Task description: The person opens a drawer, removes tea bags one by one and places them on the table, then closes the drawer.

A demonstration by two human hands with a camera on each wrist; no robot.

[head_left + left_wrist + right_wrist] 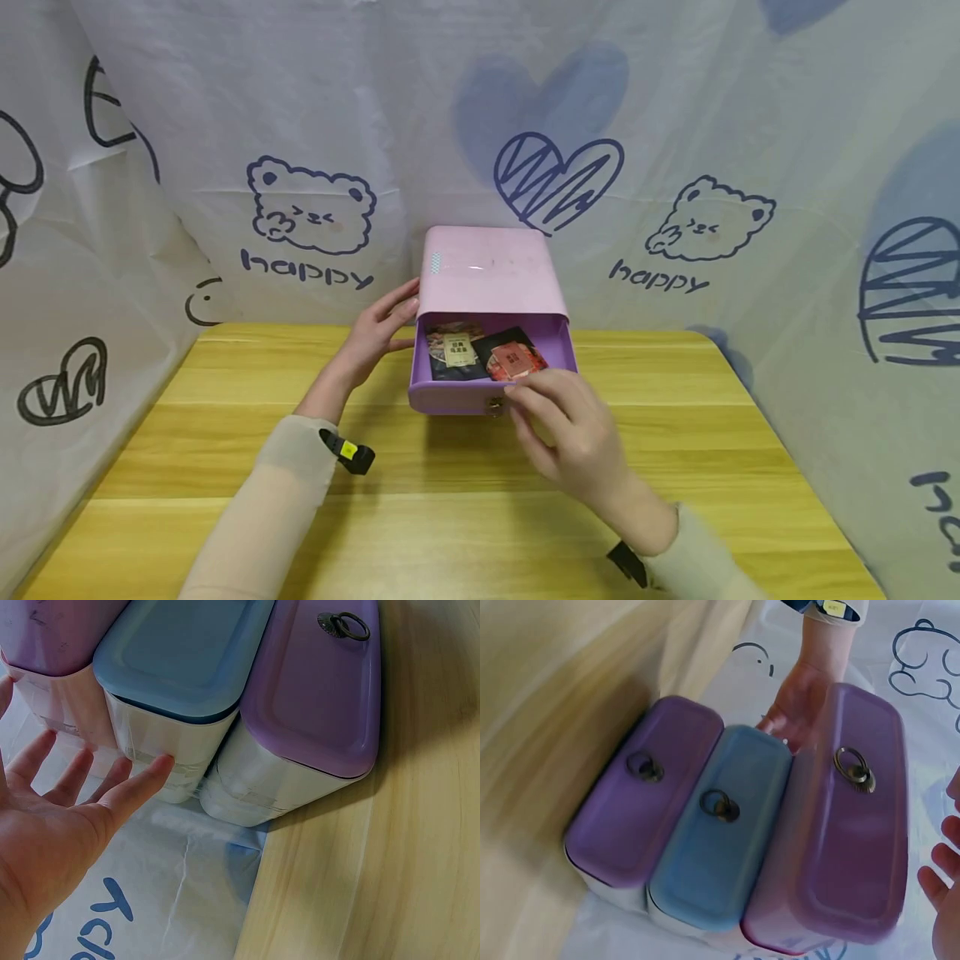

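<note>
A small drawer cabinet (pixel 487 271) with a pink top stands on the table. Its top purple drawer (pixel 859 855) is pulled out, and two dark sachets lie inside: one with a cream label (pixel 459 350), the other with a red label (pixel 513 358). Against the cabinet's left side, my left hand (pixel 375 329) rests with fingers spread and extended; the left wrist view shows this hand (pixel 60 825) too. My right hand (pixel 573 425) is by the right part of the drawer front, fingers bent. The right wrist view has those fingers (pixel 945 862) apart from the drawer, its ring pull (pixel 853 769) hanging free.
Below the pulled-out drawer are a blue drawer (pixel 716 862) and a lower purple drawer (pixel 637 825), both closed, each with a ring pull. A printed white sheet (pixel 420 125) hangs behind the wooden table (pixel 450 533).
</note>
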